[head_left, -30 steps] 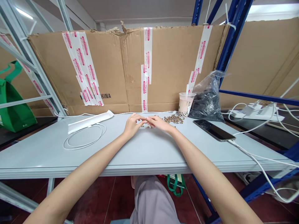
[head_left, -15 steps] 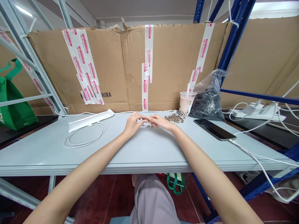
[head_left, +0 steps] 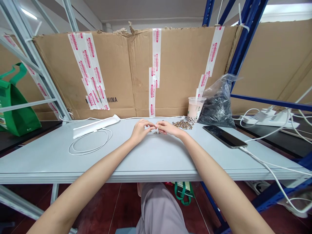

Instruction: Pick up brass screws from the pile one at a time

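Note:
Over the middle of the grey tabletop (head_left: 156, 156), my left hand (head_left: 141, 130) and my right hand (head_left: 168, 128) meet at the fingertips. Both hands are closed in a pinch around something small, too tiny to name. A few small brass-coloured metal pieces (head_left: 156, 132) lie on the table just under my fingers, partly hidden by them. To the right of my right hand spreads a pile of similar small metal pieces (head_left: 183, 124), gold and dark in colour.
Behind the pile stand a bubble tea cup (head_left: 193, 110) and a plastic bag of dark contents (head_left: 216, 109). A phone (head_left: 224, 136) with a white cable lies at right. At left are a white paper sleeve (head_left: 96, 126) and a coiled cable (head_left: 90, 150). Cardboard (head_left: 112, 71) walls the back.
The view has shifted slightly, so everything sits a little lower and to the right. My hands stay together at the fingertips, with only small finger movement.

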A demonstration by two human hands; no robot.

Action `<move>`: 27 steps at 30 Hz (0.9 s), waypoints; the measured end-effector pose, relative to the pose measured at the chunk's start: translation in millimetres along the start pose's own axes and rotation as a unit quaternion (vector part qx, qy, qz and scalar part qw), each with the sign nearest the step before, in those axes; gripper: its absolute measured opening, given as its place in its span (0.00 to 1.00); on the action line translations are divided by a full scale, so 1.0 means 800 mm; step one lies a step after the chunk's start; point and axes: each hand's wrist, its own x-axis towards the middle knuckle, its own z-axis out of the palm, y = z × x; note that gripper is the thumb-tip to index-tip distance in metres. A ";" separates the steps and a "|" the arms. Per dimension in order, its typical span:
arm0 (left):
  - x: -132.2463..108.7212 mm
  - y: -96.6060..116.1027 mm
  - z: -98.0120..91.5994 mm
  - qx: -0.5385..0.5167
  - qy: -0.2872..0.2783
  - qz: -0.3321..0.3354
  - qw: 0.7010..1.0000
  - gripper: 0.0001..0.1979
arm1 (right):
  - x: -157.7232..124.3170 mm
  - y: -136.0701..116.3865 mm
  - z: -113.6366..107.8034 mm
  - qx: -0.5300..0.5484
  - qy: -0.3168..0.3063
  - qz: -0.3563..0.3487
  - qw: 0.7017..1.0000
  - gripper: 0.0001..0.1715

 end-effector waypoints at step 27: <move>-0.001 -0.002 0.001 0.019 -0.023 0.013 0.999 0.08 | 0.001 0.004 0.002 0.048 -0.066 0.034 0.996 0.16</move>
